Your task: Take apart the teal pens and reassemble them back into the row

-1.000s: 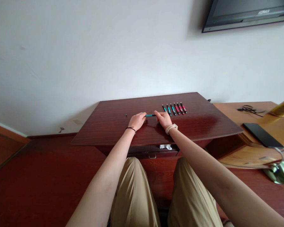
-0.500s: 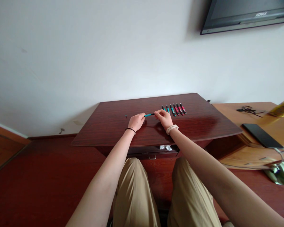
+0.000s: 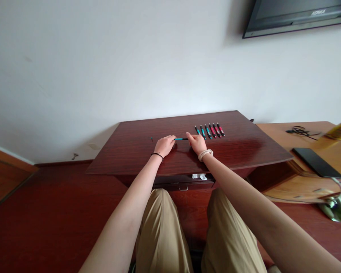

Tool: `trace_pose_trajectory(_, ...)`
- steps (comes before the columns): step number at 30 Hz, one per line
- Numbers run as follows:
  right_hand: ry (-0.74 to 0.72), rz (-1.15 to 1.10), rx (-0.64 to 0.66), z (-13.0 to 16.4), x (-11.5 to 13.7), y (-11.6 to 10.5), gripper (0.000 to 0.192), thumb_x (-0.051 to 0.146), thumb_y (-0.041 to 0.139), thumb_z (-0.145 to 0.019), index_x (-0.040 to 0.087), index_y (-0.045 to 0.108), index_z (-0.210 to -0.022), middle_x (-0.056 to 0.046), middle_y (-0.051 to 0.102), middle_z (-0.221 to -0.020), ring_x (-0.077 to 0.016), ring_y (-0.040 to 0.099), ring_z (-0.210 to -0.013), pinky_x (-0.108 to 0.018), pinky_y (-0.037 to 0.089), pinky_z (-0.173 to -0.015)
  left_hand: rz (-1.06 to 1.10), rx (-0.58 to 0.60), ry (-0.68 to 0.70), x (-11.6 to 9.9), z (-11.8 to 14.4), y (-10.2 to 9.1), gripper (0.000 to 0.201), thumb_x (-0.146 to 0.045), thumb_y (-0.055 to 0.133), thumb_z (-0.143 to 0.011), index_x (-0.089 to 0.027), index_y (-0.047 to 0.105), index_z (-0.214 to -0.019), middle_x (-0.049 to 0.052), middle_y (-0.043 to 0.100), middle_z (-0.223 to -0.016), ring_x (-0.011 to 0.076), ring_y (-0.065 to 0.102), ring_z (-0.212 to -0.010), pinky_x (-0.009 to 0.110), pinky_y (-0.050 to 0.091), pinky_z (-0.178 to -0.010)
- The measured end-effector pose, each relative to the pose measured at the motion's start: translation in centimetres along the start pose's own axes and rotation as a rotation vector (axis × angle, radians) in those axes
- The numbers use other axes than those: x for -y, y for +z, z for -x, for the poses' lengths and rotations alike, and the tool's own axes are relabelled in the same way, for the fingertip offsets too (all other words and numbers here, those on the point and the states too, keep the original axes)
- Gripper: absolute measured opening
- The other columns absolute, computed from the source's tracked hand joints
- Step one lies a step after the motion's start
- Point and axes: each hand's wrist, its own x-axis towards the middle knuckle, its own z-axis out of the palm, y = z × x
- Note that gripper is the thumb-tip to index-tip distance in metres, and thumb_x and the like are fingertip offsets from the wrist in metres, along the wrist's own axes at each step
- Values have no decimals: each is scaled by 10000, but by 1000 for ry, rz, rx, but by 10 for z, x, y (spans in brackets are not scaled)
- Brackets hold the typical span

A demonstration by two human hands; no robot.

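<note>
- The teal pen lies level between your two hands, its long axis running left to right, parallel to the front edge of the dark wooden table.
- Your left hand pinches the pen's left end with curled fingers; your right hand grips the right end, fingertips closed on it. Neither hand is nearer: each holds one end.
- Relative to the row of pens, the held pen sits just to the left and slightly nearer you, turned crosswise to that row, whose pens point away from you.
- A small dark piece, too small to identify, lies well left of the row, beyond your left hand.
</note>
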Motion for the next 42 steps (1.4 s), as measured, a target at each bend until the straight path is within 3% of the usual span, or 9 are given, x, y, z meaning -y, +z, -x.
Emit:
trace_pose_trajectory(4,26,-33,-3,1,4,0,755,834,468,-973,234,513,-516,1,475,-474,-174,467,-528,-335,361,-609,11,14,-16,-1,0,-2,294,-293,475,-1097,-277,743,-1214,71,795,-1177,257,749,-1066,337,538,-916)
trace_pose_trajectory(9,-10,-118,51,2,8,0,606,763,555,-965,235,631,-678,0,609,-601,-182,544,-595,-320,400,-629,5,8,-32,-1,1,-1,285,-310,490,-1096,-289,749,-1213,68,810,-1160,276,765,-1035,349,545,-881)
trace_pose_trajectory(14,-63,-147,67,3,5,-3,597,705,560,-981,233,570,-615,16,514,-555,-171,480,-584,-319,370,-618,18,20,-13,0,0,0,291,-284,504,-1086,-297,748,-1244,61,807,-1207,269,762,-1086,345,549,-928)
trace_pose_trajectory(21,-11,-137,82,4,5,-3,678,778,529,-967,232,538,-566,16,450,-508,-164,428,-551,-323,339,-586,70,13,12,2,0,2,305,-254,517,-1077,-294,748,-1271,47,797,-1260,255,754,-1130,341,548,-985)
trace_pose_trajectory(26,7,-202,-2,1,3,0,670,827,544,-931,234,591,-621,-6,537,-556,-177,492,-572,-321,388,-590,98,-40,-18,1,1,0,271,-356,558,-1083,-279,731,-1278,70,793,-1243,255,752,-1109,329,542,-955)
trace_pose_trajectory(29,43,-260,-68,-2,0,1,649,848,549,-910,239,626,-698,-30,619,-623,-197,564,-621,-321,451,-612,116,-83,-100,3,0,0,315,-442,566,-1084,-259,687,-1311,82,805,-1110,261,761,-1000,323,533,-871)
trace_pose_trajectory(36,60,-344,-50,-5,-5,4,607,831,591,-890,244,632,-744,-34,648,-664,-197,593,-648,-323,496,-646,45,-75,-169,8,-2,1,381,-483,414,-1138,-233,701,-1115,115,798,-1009,287,763,-944,323,486,-799)
trace_pose_trajectory(42,43,-402,-37,-4,-5,4,550,769,646,-903,239,653,-754,-20,631,-655,-183,569,-628,-314,473,-628,21,-64,-141,6,-2,3,441,-492,374,-1143,-227,726,-1113,123,804,-1028,291,766,-929,334,489,-804)
